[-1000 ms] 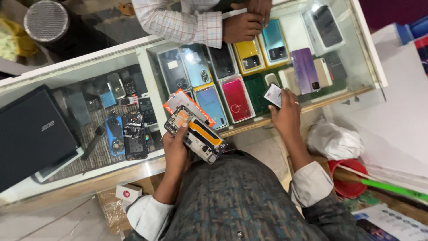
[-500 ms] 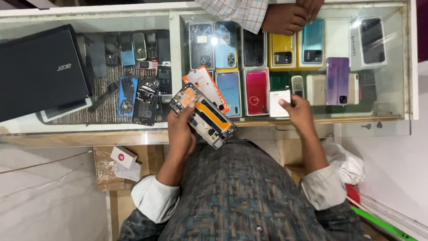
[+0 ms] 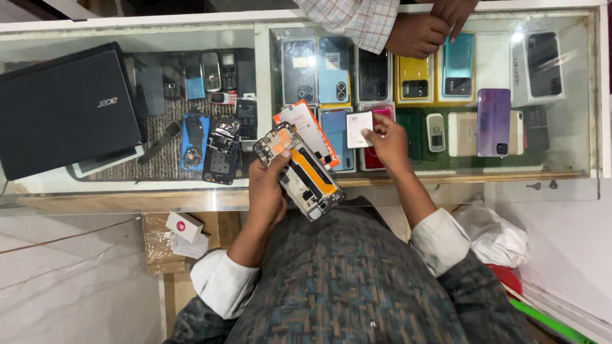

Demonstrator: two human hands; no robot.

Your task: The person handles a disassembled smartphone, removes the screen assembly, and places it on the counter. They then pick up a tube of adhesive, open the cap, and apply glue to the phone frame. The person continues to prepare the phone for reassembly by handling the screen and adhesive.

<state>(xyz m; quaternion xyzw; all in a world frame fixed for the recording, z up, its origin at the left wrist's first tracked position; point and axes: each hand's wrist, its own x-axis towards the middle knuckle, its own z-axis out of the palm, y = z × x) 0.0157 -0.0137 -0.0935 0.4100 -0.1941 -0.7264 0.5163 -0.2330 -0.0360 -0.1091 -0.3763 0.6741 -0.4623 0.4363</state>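
My left hand [image 3: 266, 191] grips an opened phone body [image 3: 299, 171] with its inner parts and an orange strip showing, tilted over the glass counter [image 3: 408, 185]. An orange-and-white flat pack [image 3: 306, 129] lies right behind it. My right hand [image 3: 387, 141] pinches a small white square piece [image 3: 359, 129] between thumb and fingers, just right of the phone body. Both hands hover above the glass top.
Another person's hands [image 3: 421, 28] in a checked sleeve rest on the counter's far edge. Under the glass lie several phone boxes and phones [image 3: 494, 121]. A black laptop [image 3: 64, 108] sits at the left, dismantled phones [image 3: 210, 146] beside it. A white bag [image 3: 494, 236] lies lower right.
The view has swung so the counter lies level. My right hand moved left with the white piece, closer to the phone body. My left hand kept its grip.
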